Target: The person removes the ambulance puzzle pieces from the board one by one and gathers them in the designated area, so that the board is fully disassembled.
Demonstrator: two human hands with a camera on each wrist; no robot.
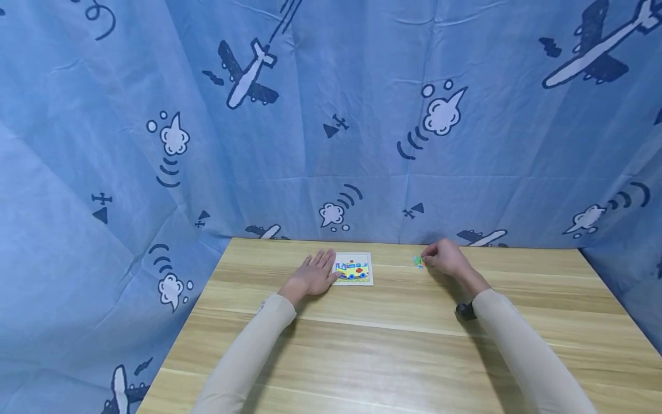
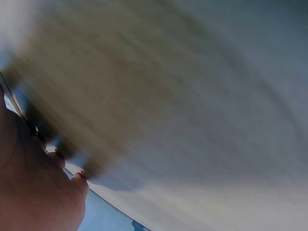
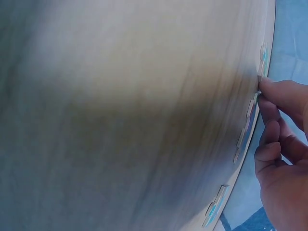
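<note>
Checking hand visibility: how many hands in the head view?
2: left hand over the picture's left edge, right hand by the green piece. Neither is hidden.

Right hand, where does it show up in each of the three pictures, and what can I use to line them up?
Head: the right hand is right of centre, its fingertips at a small coloured piece on the wooden table.
Left wrist: not in it; the hand at lower left is the left hand.
Right wrist: along the right edge, in the middle and lower part.
Shared landmark: the table's edge against the blue cloth.
</note>
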